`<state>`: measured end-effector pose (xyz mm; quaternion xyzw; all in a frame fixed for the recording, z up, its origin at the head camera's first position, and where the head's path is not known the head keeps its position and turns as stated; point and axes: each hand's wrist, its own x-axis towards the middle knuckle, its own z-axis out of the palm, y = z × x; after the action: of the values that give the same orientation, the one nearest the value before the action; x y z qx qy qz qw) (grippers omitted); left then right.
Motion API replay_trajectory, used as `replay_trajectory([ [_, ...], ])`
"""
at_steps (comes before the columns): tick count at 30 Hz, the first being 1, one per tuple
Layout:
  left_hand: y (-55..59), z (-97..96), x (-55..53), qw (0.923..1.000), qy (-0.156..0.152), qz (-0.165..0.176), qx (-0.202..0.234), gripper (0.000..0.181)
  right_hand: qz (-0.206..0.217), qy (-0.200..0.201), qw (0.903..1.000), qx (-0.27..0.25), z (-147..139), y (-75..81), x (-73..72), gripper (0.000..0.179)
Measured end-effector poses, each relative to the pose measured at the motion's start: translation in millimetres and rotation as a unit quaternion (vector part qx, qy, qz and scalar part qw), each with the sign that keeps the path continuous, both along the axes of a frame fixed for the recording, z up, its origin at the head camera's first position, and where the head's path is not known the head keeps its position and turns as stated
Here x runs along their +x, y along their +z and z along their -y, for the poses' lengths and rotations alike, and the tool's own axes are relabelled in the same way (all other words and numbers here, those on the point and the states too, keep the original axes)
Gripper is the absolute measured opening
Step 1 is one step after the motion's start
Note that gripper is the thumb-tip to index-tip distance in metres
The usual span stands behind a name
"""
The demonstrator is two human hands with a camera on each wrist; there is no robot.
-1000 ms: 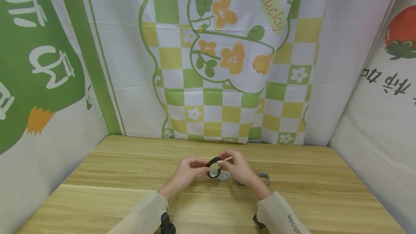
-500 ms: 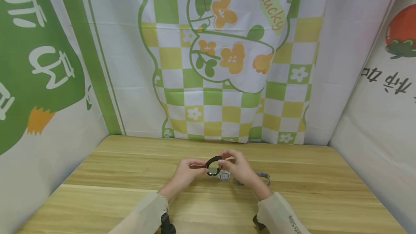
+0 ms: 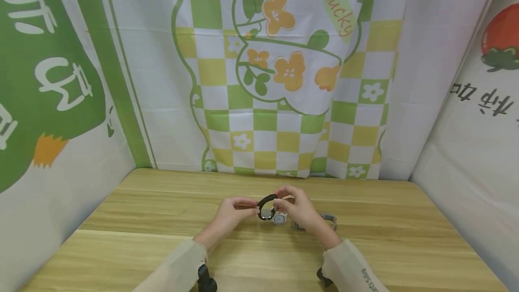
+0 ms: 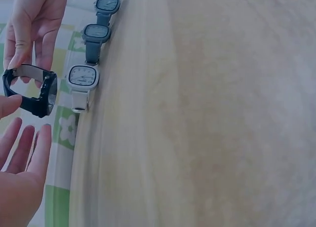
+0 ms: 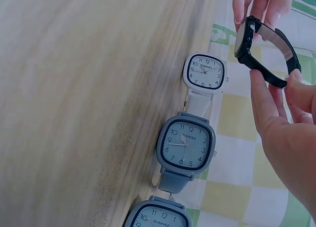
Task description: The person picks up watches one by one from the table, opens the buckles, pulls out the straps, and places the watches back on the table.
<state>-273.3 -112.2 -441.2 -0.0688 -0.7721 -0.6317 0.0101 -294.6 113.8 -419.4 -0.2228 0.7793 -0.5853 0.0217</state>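
Observation:
A black wristwatch (image 3: 267,206) is held up above the table, its strap bent into a loop. From the left, my left hand (image 3: 232,214) pinches it between thumb and fingers near the case. My right hand (image 3: 298,206) pinches the strap from the other side, as the right wrist view shows at the strap end (image 5: 291,61). Behind and below the black watch lies a white square-faced watch (image 5: 205,71). Two grey-blue watches, a middle one (image 5: 186,143) and an end one (image 5: 158,217), continue the row, partly covered by my right forearm in the head view.
The wooden table (image 3: 162,247) reaches back to a patterned curtain (image 3: 243,148) with green and yellow checks. Cloth walls stand at left and right. Black straps with devices (image 3: 207,278) sit around both wrists.
The black watch has risen slightly and its loop looks rounder. My right hand has shifted a little up and to the right. The watches on the table have stayed put.

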Motion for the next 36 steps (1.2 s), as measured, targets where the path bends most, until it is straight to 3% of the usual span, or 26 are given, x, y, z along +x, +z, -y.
replay_trajectory([
  [8, 6.9, -1.8, -4.1, 0.9997, -0.02, -0.009, 0.003, 0.029, -0.001, 0.005, 1.0, -0.004, -1, -0.3, -0.9, 0.014],
  [18, 17.2, -6.1, -6.3, 0.9975, -0.033, -0.043, -0.045, 0.027, -0.003, 0.014, 0.9998, -0.012, 1, -4.0, -0.4, 0.015],
  [36, 16.4, -8.9, -6.5, 0.9902, -0.056, -0.091, -0.09, 0.017, -0.014, 0.031, 0.9994, -0.006, 0, -3.4, 2.2, 0.016],
])
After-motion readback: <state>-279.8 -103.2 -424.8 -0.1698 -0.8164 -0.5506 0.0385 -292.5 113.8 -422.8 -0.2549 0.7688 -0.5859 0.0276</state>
